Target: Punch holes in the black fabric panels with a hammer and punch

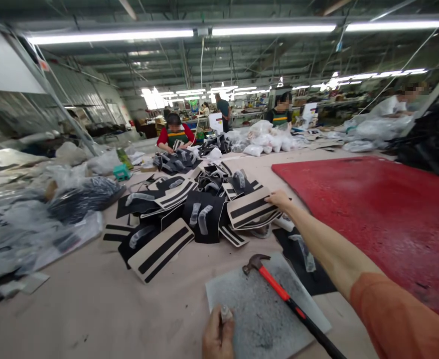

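Head view, the only one:

- Right hand (279, 199) is reached out across the table (92, 309). Its fingers are closed on the far corner of a cream striped piece (249, 209).
- That piece lies on the right edge of the pile (189, 209) of black and cream cut parts, mid-table. It overlaps a black part on its left.
- Left hand (216, 336) is at the bottom edge, clenched round a small pale stub (225, 313). Can't tell what the stub is.
- Left hand sits at the near edge of the grey slab (249, 309). The hammer (292, 304) lies slantwise across the slab, head away from the person, with nobody holding it.
- Red mat (372, 214) covers the table to the right, just beside the arm.
- Clear bags (25, 224) of parts are heaped along the left.
- Co-workers (174, 132) sit at the far end, well apart.

My read on doing the step well:

- It's a single-piece pick off the pile.
- Grip only the top layer. More striped parts are stacked directly under it and would drag along.
- Lift the corner first so the piece peels clear of the black part, rather than sliding it flat.
- The hammer handle takes up much of the slab, so bare grey shows mainly on its left half.
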Available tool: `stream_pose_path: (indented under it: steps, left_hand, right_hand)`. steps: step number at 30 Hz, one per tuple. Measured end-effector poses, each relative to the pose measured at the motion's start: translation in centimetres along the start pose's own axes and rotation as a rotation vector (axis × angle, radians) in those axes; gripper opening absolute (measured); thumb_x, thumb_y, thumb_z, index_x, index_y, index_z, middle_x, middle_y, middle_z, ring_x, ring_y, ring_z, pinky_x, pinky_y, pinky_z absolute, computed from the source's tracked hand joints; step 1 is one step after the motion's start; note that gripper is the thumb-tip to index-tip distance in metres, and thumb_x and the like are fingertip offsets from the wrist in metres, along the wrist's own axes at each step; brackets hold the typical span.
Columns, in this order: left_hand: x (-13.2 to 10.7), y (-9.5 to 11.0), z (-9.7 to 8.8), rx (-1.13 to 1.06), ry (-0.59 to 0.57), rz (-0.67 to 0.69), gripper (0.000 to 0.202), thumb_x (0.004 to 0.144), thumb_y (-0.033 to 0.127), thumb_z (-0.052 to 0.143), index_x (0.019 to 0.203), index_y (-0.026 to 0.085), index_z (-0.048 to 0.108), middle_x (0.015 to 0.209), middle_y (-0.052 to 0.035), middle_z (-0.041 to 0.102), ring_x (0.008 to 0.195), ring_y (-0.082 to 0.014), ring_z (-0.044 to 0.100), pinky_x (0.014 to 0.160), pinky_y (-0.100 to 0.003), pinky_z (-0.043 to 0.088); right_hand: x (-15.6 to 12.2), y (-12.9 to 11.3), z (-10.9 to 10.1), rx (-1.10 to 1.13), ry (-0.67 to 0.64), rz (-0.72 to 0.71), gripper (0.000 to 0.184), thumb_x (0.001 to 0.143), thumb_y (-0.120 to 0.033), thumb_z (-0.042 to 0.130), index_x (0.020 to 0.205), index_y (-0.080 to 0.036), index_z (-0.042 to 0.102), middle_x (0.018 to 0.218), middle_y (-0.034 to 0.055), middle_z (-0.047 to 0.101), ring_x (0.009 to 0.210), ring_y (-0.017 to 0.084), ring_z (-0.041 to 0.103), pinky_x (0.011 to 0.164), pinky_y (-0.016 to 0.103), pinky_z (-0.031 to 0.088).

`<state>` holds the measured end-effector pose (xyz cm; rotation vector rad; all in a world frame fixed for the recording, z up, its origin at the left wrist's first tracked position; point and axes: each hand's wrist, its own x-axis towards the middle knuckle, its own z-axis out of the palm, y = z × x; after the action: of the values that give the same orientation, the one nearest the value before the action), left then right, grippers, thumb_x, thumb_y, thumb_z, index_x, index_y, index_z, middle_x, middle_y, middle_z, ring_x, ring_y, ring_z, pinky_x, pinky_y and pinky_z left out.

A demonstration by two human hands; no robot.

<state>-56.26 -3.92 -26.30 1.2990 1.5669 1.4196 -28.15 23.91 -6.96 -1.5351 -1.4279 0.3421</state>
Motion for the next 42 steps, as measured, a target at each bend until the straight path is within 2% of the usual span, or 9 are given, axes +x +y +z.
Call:
stream_pose_path:
  steps: [4,7,12,15,19,28,35,38,42]
  left_hand:
    - [0.1,1.7,-0.8,0.001,-0.113,-0.017,0.038,0.089,0.057,0.057,0.081,0.022,0.068,0.073,-0.0039,0.067,0.07,-0.0202,0.063,0.065,-0.026,0.05]
    - [0.4,2.1,-0.9,-0.076,-0.114,-0.076,0.036,0.087,0.054,0.062,0.082,0.019,0.067,0.076,-0.0041,0.067,0.073,-0.0186,0.062,0.069,-0.026,0.049]
    - [1.4,1.5,-1.2,-0.453,0.164,-0.313,0.036,0.082,0.05,0.068,0.089,0.015,0.066,0.081,-0.0055,0.071,0.074,-0.0169,0.065,0.073,-0.028,0.05]
    - [1.9,1.5,-2.3,-0.532,0.357,-0.341,0.035,0.083,0.048,0.068,0.093,0.015,0.065,0.083,-0.005,0.071,0.072,-0.0156,0.065,0.073,-0.028,0.05]
    - [2.9,2.3,-4.1,-0.382,0.333,-0.238,0.029,0.084,0.042,0.067,0.095,0.015,0.067,0.089,-0.0052,0.072,0.078,-0.0152,0.065,0.076,-0.026,0.049]
    - [4.4,1.8,-2.0,-0.14,0.093,-0.113,0.023,0.088,0.036,0.062,0.098,0.016,0.071,0.093,-0.0064,0.073,0.086,-0.0187,0.065,0.081,-0.028,0.047]
    - [4.7,1.2,-1.8,-0.036,0.068,-0.083,0.02,0.09,0.034,0.061,0.099,0.02,0.071,0.096,-0.0068,0.074,0.089,-0.0206,0.066,0.083,-0.03,0.048]
    - [4.5,1.0,-2.0,-0.032,0.087,-0.107,0.02,0.089,0.034,0.061,0.099,0.019,0.071,0.095,-0.0072,0.074,0.089,-0.0208,0.066,0.083,-0.031,0.048]
    - [5.2,1.1,-2.4,-0.157,0.07,-0.171,0.021,0.085,0.036,0.066,0.094,0.017,0.072,0.093,-0.0072,0.075,0.087,-0.0197,0.067,0.083,-0.03,0.049]
  right_hand:
    - [-0.9,-2.4,-0.8,0.025,-0.053,0.029,0.025,0.091,-0.034,0.064,0.086,-0.01,0.065,0.076,0.0014,0.063,0.068,0.014,0.058,0.066,0.029,0.049]
    - [-5.0,-4.7,-1.8,-0.052,0.002,-0.188,0.013,0.088,-0.026,0.063,0.089,-0.013,0.066,0.086,0.0061,0.065,0.084,0.02,0.061,0.078,0.034,0.049]
    - [-21.2,-5.7,-1.9,-0.251,-0.191,-0.866,0.019,0.091,-0.012,0.049,0.104,-0.017,0.061,0.124,0.0132,0.064,0.118,0.026,0.059,0.1,0.046,0.046]
    - [-31.2,-3.6,-0.7,-0.26,-0.384,-0.987,0.033,0.089,-0.002,0.036,0.104,-0.015,0.063,0.127,0.0125,0.065,0.128,0.027,0.053,0.105,0.048,0.043]
    - [-38.2,-0.8,0.4,-0.168,-0.468,-0.981,0.038,0.089,-0.001,0.032,0.1,-0.016,0.066,0.119,0.0075,0.069,0.123,0.027,0.055,0.101,0.047,0.045]
    - [-39.4,-1.0,1.4,-0.183,-0.563,-0.876,0.034,0.086,-0.002,0.04,0.105,-0.016,0.065,0.116,0.0114,0.068,0.094,0.023,0.059,0.084,0.039,0.049]
    - [-34.1,-3.8,0.0,0.044,-0.688,-0.677,0.025,0.09,-0.032,0.06,0.112,-0.021,0.063,0.108,0.0097,0.068,0.097,0.024,0.062,0.089,0.041,0.049]
    - [-31.6,-3.7,2.0,0.042,-0.566,-0.532,0.034,0.092,-0.032,0.059,0.124,-0.019,0.059,0.123,0.0133,0.063,0.115,0.027,0.057,0.097,0.043,0.047]
    - [-31.0,-2.5,5.9,-0.006,-0.73,-0.504,0.035,0.094,-0.038,0.054,0.123,-0.021,0.063,0.13,0.0111,0.062,0.119,0.028,0.054,0.097,0.047,0.046]
